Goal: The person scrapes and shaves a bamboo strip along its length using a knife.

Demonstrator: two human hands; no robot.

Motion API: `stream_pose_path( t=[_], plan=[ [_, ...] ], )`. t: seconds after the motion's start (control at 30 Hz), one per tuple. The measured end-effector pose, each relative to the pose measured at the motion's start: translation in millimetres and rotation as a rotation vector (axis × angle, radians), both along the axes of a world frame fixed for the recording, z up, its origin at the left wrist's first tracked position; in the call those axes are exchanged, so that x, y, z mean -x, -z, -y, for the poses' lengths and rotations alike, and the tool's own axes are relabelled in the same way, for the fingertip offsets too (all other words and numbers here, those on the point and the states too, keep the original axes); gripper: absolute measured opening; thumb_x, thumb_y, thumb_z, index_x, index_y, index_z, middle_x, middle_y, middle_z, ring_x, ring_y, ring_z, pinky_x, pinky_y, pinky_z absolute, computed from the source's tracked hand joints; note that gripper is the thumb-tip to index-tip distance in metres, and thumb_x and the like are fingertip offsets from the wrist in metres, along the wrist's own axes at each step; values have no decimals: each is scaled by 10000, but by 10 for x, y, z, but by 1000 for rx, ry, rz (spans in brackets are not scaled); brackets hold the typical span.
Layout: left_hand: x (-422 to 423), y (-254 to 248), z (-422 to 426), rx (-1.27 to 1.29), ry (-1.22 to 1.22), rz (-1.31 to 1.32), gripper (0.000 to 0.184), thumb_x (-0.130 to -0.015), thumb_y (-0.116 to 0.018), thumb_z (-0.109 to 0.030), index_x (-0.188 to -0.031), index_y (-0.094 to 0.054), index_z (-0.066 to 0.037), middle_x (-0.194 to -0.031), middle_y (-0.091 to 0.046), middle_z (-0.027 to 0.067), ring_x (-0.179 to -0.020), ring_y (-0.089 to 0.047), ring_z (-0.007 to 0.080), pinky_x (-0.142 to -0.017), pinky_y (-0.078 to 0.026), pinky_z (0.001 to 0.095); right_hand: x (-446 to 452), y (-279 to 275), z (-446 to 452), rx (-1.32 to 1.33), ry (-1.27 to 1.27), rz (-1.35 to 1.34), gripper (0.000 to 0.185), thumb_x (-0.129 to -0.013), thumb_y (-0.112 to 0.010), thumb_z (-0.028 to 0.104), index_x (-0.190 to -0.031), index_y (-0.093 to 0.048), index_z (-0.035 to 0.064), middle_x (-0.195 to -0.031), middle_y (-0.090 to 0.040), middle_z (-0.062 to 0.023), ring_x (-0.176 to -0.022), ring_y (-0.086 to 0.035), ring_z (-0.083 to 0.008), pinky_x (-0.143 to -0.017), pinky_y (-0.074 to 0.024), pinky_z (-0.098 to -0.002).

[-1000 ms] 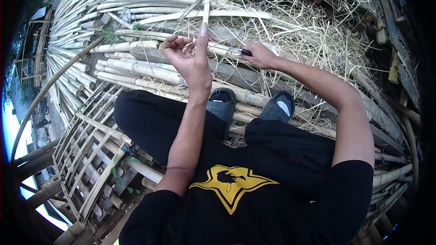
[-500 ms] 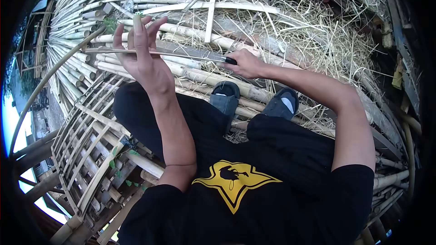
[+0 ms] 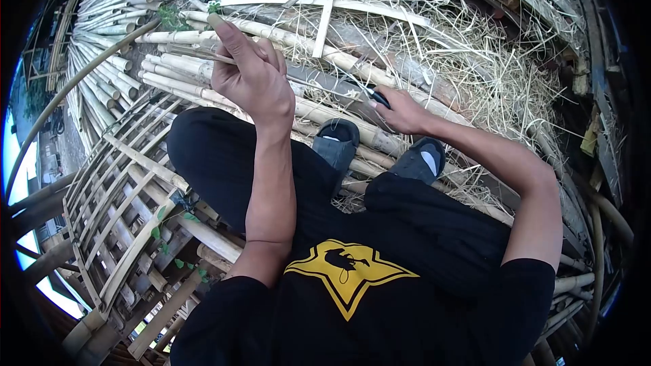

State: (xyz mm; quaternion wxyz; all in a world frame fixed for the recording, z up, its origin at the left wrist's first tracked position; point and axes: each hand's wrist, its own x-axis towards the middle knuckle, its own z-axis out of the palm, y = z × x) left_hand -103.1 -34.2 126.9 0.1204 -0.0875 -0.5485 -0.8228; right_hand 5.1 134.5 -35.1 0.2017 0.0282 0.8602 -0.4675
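One tan strip [image 3: 222, 59] — slender, nearly straight — passes through your left hand [image 3: 254, 85], which curls around it. Your right hand [image 3: 403, 112] grips a black handle [image 3: 381, 99].

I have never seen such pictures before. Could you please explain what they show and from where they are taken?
There is no machine here: you see a person's own two bare hands. One camera, worn on the head, looks forward and down. The left hand holds a thin strip. The right hand holds a black handle; what tool it belongs to is hard to tell. Around them lie bamboo poles, loose shavings and two crossed flat strips.
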Motion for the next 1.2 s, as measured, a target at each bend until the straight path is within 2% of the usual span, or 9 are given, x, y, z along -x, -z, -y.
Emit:
stream_pose_path(
  t=[0.1,0.13,0.2,0.3,0.4,0.93,1.0,1.17,1.2],
  plan=[
    [-3,-43,-70,47,-52,18,541,-950,-531,-393,-534,-350,-98,-465,-316,-20,-332,-238,63,-301,-163,214,-125,-540,-189,-67,-85,-61,318,-958,-469,246,-1120,-450,-27,-771,-581,-275,-765,-570,-456,-692,-428,-500],
    [-3,-24,-70,62,-47,0,541,-952,-529,-393,-536,-349,-98,-466,-313,-19,-332,-239,63,-302,-161,214,-151,-608,-251,-93,-88,-55,310,-975,-476,297,-1088,-484,9,-664,-552,-201,-576,-555,-314,-566,-400,-434],
    [-4,41,-63,44,19,-8,535,-954,-526,-394,-543,-355,-97,-470,-304,-18,-333,-245,67,-306,-165,215,-224,-781,-295,-30,9,-104,289,-971,-496,269,-1098,-505,10,-655,-547,-174,-551,-538,-291,-551,-400,-410],
    [-47,168,-154,-37,-21,35,553,-968,-499,-390,-531,-319,-103,-456,-260,-41,-334,-267,41,-308,-183,219,-277,-1000,-243,37,105,-277,268,-959,-517,223,-1128,-514,15,-722,-592,-226,-626,-595,-355,-577,-443,-420],
    [-74,35,-126,93,-81,-178,549,-973,-496,-373,-533,-309,-102,-457,-272,-39,-332,-268,40,-311,-177,219,-355,-866,-123,117,274,-518,278,-950,-542,196,-1161,-524,15,-749,-613,-187,-645,-626,-297,-594,-464,-374],
    [-44,92,-273,85,-16,-117,589,-966,-466,-445,-525,-260,-113,-444,-226,-35,-326,-236,50,-308,-168,218,-463,-560,120,131,480,-320,210,-943,-543,169,-1056,-554,-9,-633,-579,-144,-536,-589,-258,-527,-432,-346],
    [-20,133,-215,147,24,-121,525,-940,-482,-497,-621,-353,-101,-533,-332,-1,-347,-283,85,-308,-215,228,-431,-676,123,151,479,-428,189,-944,-541,161,-1021,-559,-10,-613,-566,-127,-505,-573,-242,-498,-421,-338],
    [-12,145,-250,116,-51,-121,542,-928,-481,-528,-626,-341,-101,-522,-312,-6,-362,-276,86,-319,-205,235,-400,-458,321,323,537,-755,184,-994,-450,184,-1023,-479,5,-571,-438,25,-505,-398,-38,-461,-314,-210],
    [-15,154,-278,113,-49,-120,542,-928,-481,-528,-626,-341,-101,-522,-312,-6,-362,-276,86,-319,-205,235,-431,-257,375,299,522,-676,183,-993,-443,184,-1000,-463,2,-566,-503,-58,-478,-497,-153,-452,-373,-299]
  ],
)
